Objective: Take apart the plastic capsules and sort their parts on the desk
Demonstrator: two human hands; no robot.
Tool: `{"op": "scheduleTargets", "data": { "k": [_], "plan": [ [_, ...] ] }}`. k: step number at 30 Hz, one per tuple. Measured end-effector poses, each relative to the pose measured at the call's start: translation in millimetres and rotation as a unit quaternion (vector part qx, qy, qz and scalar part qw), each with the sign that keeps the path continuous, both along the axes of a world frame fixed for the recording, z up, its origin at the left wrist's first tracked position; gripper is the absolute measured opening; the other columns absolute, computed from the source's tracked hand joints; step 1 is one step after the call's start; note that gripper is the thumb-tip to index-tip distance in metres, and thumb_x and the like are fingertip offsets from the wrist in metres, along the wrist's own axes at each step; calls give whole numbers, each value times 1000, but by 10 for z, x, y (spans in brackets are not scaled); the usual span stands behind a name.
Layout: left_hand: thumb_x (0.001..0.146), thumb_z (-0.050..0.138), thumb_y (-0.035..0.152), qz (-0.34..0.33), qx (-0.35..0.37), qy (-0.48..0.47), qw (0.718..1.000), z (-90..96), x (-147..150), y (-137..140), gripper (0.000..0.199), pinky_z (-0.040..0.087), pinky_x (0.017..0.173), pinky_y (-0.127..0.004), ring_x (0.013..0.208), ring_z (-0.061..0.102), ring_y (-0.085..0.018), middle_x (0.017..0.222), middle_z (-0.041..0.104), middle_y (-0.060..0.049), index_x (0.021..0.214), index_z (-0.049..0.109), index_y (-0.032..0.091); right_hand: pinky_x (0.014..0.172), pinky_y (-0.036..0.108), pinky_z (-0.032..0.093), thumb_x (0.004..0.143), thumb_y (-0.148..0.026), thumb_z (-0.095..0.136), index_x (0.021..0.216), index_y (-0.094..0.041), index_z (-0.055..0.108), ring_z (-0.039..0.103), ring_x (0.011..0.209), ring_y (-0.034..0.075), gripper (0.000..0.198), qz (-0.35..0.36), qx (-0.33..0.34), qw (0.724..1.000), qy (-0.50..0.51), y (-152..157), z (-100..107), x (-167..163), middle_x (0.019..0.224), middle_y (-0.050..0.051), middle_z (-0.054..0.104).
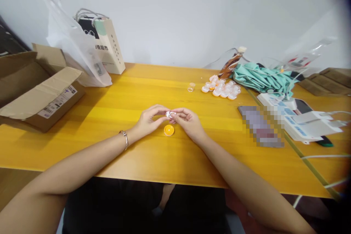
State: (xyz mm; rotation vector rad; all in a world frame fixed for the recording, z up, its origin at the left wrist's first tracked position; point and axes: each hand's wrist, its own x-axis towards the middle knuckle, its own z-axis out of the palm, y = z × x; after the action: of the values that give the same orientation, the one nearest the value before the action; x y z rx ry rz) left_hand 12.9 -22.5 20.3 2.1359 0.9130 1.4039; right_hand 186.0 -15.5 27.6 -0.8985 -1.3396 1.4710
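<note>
Between the fingertips of both hands is a small white figurine (169, 114) with dark and reddish marks; its details are too small to make out. My left hand (151, 120) pinches it from the left, a bangle round that wrist. From the other side, my right hand (189, 123) grips it with thumb and fingers. Just below the hands, on the table, sits a small round orange capsule half (169, 130), its hollow facing up. Farther back lies a group of several clear-and-orange capsules (222, 88), and left of them a small clear cup (191, 87).
An open cardboard box (59, 102), a white plastic bag (72, 40) and a paper bag (115, 49) stand at the left. On the right are a phone (260, 126), a power strip (290, 119) with cables, a folded teal umbrella (263, 76) and a brown bottle (230, 66).
</note>
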Motion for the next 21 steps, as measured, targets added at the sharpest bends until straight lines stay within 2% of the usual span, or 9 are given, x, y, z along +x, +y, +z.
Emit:
{"op": "scheduleTargets", "data": {
  "k": [2, 6, 7, 12, 15, 17, 21],
  "plan": [
    [79, 60, 19, 11, 18, 11, 1000, -2, 3, 2, 15, 53, 76, -27, 82, 61, -13, 88, 64, -6, 94, 61, 15, 65, 24, 49, 64, -32, 71, 76, -18, 61, 60, 58, 9, 21, -17, -17, 1000, 8, -1, -11, -13, 68, -1, 68],
    [79, 61, 20, 19, 54, 37, 998, -44, 12, 12, 16, 51, 78, -29, 84, 60, -14, 90, 64, -6, 94, 60, 16, 59, 23, 47, 65, -33, 70, 71, -17, 57, 57, 54, 8, 21, -13, -95, 995, 28, -9, -36, -40, 64, 0, 66],
    [79, 60, 20, 20, 56, 40, 997, -55, 14, 16, 16, 50, 79, -30, 84, 60, -14, 91, 64, -6, 95, 60, 16, 59, 23, 47, 65, -34, 69, 70, -17, 57, 57, 54, 8, 21, -14, -95, 995, 22, -8, -45, -44, 64, 0, 66],
    [79, 61, 23, 77, 23, -7, 997, -45, 5, 33, 13, 50, 79, -29, 80, 60, -13, 86, 63, -4, 89, 59, 15, 60, 25, 46, 69, -35, 64, 72, -19, 55, 58, 59, 11, 19, -97, 53, 991, -75, 122, -132, 45, 66, -1, 63],
    [79, 61, 25, 78, -15, -26, 997, -24, -13, 45, 13, 51, 79, -28, 79, 60, -12, 85, 62, -4, 87, 58, 15, 62, 27, 47, 71, -37, 60, 74, -18, 56, 58, 61, 12, 19, -143, 93, 977, -132, 339, -207, 223, 68, 1, 63],
    [79, 60, 25, 62, -23, -24, 998, -25, -21, 54, 14, 51, 78, -27, 79, 60, -12, 86, 62, -5, 89, 58, 15, 66, 28, 46, 70, -35, 60, 74, -17, 60, 57, 63, 13, 19, -187, 138, 952, -199, 510, -252, 364, 71, 2, 63],
    [79, 62, 25, 46, -18, -14, 999, -56, -21, 72, 16, 51, 76, -26, 77, 60, -12, 85, 63, -4, 91, 59, 15, 65, 30, 46, 74, -28, 55, 76, -15, 63, 53, 62, 14, 15, -271, 222, 881, -318, 788, -306, 553, 75, 6, 61]
  ]
}}
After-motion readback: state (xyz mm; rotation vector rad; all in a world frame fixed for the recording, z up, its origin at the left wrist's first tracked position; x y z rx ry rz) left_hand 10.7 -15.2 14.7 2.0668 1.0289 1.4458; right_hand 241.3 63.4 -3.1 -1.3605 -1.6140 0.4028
